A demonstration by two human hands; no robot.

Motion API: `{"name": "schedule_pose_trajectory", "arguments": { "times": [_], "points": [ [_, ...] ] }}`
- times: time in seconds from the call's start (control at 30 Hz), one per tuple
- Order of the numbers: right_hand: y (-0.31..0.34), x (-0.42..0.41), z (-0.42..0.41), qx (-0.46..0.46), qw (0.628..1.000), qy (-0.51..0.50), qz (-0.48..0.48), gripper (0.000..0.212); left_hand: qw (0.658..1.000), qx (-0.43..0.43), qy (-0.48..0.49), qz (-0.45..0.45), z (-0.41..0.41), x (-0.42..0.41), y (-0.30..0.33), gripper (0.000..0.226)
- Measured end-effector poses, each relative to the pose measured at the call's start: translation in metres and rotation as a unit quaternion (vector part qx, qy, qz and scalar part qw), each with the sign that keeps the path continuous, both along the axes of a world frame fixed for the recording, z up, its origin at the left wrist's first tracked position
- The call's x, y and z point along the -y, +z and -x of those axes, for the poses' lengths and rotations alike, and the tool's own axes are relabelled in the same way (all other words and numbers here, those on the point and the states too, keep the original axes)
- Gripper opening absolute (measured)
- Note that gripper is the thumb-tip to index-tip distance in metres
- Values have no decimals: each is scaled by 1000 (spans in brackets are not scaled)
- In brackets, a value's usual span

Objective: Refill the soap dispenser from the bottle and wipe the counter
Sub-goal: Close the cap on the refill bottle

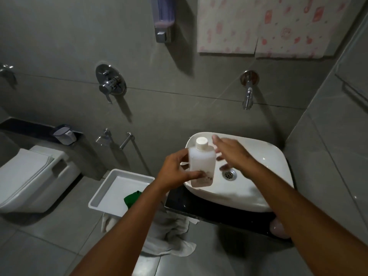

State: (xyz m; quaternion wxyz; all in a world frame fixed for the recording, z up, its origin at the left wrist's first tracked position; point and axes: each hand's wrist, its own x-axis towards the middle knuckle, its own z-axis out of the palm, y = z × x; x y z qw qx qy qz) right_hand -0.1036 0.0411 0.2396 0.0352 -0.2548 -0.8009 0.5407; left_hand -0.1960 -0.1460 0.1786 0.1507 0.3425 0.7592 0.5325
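The left hand [175, 172] grips a white plastic bottle [201, 164] upright by its lower body, fingers wrapped around the front, its white screw cap [201, 143] on. It is held over the near-left rim of the white basin [268, 176], which sits on the dark bench [179, 200]. The right hand [233, 154] hovers just beside the bottle, fingers spread and holding nothing. High on the wall hangs the soap dispenser [163, 18]. A green cloth [132, 198] lies in a white tray [105, 188].
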Motion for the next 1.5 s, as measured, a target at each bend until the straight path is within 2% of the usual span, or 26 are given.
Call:
{"name": "schedule_pose_trajectory", "arguments": {
  "times": [0.07, 0.1, 0.23, 0.37, 0.47, 0.63, 0.77, 0.87, 1.1, 1.37, 1.43, 1.5],
  "points": [
    [-27, 17, -3, 75, 984, 5, 159, 53, 1000, 18, 18, 2, 5, 13, -4, 67],
    [-38, 26, -1, 80, 974, 14, 212, 51, 999, 29, 23, 6, 7, 21, -7, 71],
    [-65, 71, 35, 54, 949, 12, 311, 46, 994, 78, 75, 0, 23, 69, -28, 77],
    [-93, 130, 93, 46, 926, 67, 369, 41, 979, 95, 179, -2, 52, 132, -58, 74],
    [-120, 179, 138, 65, 906, 82, 409, 40, 966, 118, 224, 43, 84, 179, -82, 67],
    [-184, 258, 219, 110, 885, 54, 450, 33, 949, 161, 257, 88, 150, 251, -142, 60],
    [-241, 306, 271, 139, 876, 29, 460, 14, 937, 178, 274, 120, 200, 293, -202, 59],
    [-290, 327, 299, 156, 865, -3, 477, 24, 931, 193, 275, 140, 229, 309, -247, 64],
    [-364, 349, 329, 169, 860, -49, 479, 29, 921, 226, 278, 154, 261, 323, -320, 58],
    [-373, 345, 335, 176, 871, -28, 457, 39, 915, 230, 298, 145, 269, 318, -328, 60],
    [-373, 339, 328, 197, 912, -17, 360, 36, 896, 216, 359, 150, 264, 319, -322, 62],
    [-379, 325, 311, 197, 969, 24, 149, 34, 851, 173, 469, 160, 245, 325, -316, 54]
  ]
}}
